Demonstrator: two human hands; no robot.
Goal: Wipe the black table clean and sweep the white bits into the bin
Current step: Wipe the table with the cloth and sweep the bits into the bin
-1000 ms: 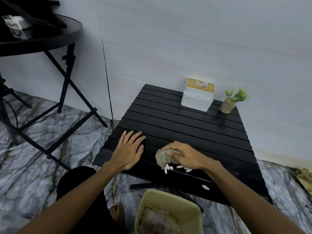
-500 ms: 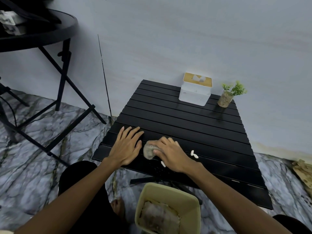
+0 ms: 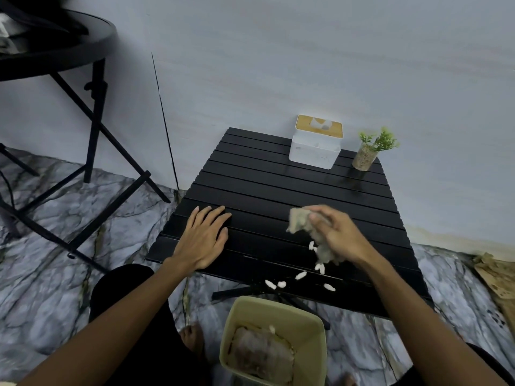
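The left hand lies flat and open on the black bench, holding nothing; the right hand grips a blurred cloth, seemingly lifted a little off the slats; white bits lie scattered near the front edge; the bin stands on the floor below.

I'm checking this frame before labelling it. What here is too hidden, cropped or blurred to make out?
- Head view: the crumpled grey cloth in the right hand is motion-blurred; its contact with the black slatted table is unclear.
- White bits: any under the hand are hidden.
- Pale green bin: cut off by the bottom edge; contents indistinct.
- Round black side table: cropped at the left; items on it unreadable.
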